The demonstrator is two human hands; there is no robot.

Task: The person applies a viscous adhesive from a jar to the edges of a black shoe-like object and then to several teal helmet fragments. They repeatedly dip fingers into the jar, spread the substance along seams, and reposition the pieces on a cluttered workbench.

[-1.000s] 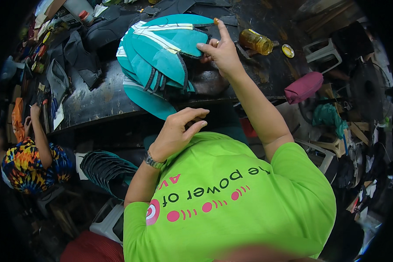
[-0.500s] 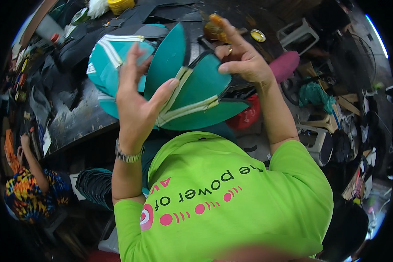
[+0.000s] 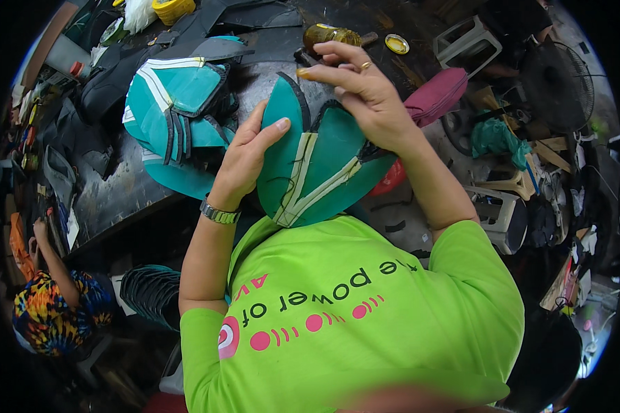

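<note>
My left hand (image 3: 246, 155) grips the left edge of a teal stitched panel piece (image 3: 282, 165), thumb on its face. The piece has leaf-shaped lobes with dark edges and two white strips that meet in a V at the bottom. Over its upper edge my right hand (image 3: 362, 93) is open, fingers stretched and apart, with amber, sticky-looking stuff on one fingertip. Just beyond that hand is a glass jar (image 3: 331, 34) with amber contents. A pile of similar teal pieces (image 3: 186, 89) lies on the table, left of my left hand.
The dark table (image 3: 127, 206) carries black sheet scraps (image 3: 238, 15), a yellow roll (image 3: 173, 9) and a yellow round lid (image 3: 397, 44). A pink pouch (image 3: 437, 96), plastic stools (image 3: 468, 48) and a fan (image 3: 556, 86) are at right. Another person (image 3: 58, 303) sits at lower left.
My right hand has come away from the jar, back toward the teal piece. My left hand has closed on the piece's edge, and the piece has shifted slightly right and nearer to me.
</note>
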